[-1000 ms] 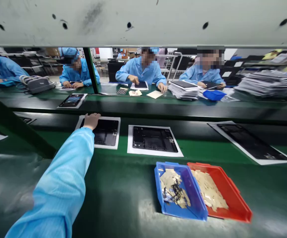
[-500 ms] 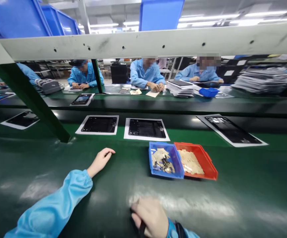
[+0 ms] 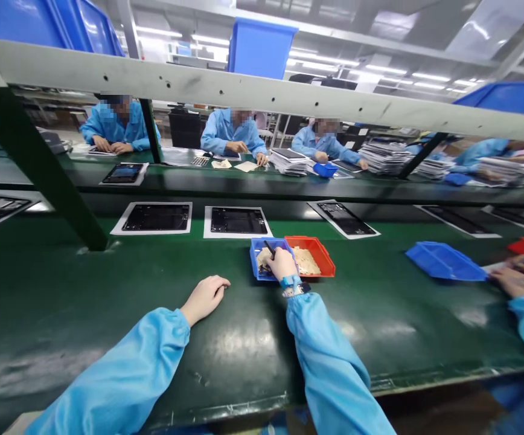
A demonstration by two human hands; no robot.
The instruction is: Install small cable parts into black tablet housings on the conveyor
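My left hand (image 3: 205,297) rests on the green bench with its fingers curled loosely and nothing in them. My right hand (image 3: 281,264) reaches over the small blue tray (image 3: 255,261) of tan parts and grips a thin dark tool (image 3: 269,248). A red tray (image 3: 320,260) of tan parts sits against the blue one on its right. Beyond them, two dark tablet housings (image 3: 238,220) (image 3: 156,217) lie on white sheets on the belt.
A green post (image 3: 40,175) slants down at the left. More housings (image 3: 346,219) lie along the belt. A neighbour's hands (image 3: 515,278) work at the right beside a blue tray (image 3: 443,263). Several people in blue coats sit across the line.
My left hand drew back from the far housing to the bench. My right hand came into view and moved forward to the blue tray. The view pulled back and rose.
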